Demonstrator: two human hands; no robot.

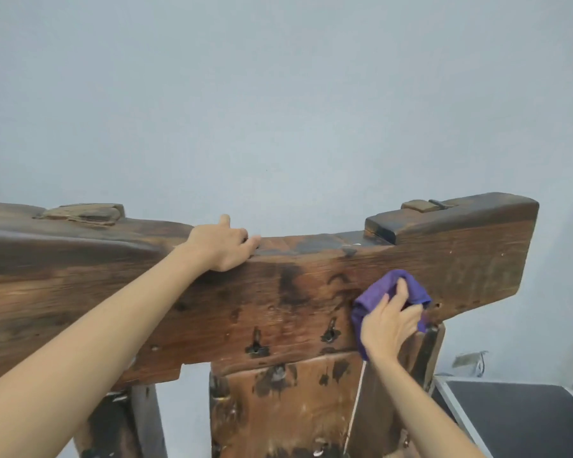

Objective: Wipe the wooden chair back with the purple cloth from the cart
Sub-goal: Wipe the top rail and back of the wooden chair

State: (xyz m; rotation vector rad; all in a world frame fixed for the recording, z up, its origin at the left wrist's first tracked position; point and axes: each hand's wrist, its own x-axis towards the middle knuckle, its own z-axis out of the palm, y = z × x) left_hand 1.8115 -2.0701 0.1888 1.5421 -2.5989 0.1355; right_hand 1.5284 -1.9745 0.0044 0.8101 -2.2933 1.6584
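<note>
The purple cloth (382, 297) is bunched into a soft wad and pressed flat against the front face of the chair's top rail (278, 292), near the rail's right end and just above the right upright post (427, 352). The right hand (389, 325) lies spread over the cloth, fingers extended and palm pushing it into the wood, holding it by pressure more than by a closed grip. The cloth looks light and limp, so it should fold and slip under the palm unless kept bunched; taking it by the gathered middle, as here, seems the surest hold. The rail is a thick, rough-hewn beam, dark-stained, with pitted holes and knots that could snag the fabric. It looks heavy and rigid, unlikely to shift under wiping.

Further left along the rail, the left hand (222, 246) rests on the top edge, fingers curled loosely over it, steadying the chair and holding nothing else. Below the rail sits the broad central splat (278, 408). Behind the rail stands a plain pale wall (278, 94); low to the rail's right is a dark metal-edged case (516, 421).
</note>
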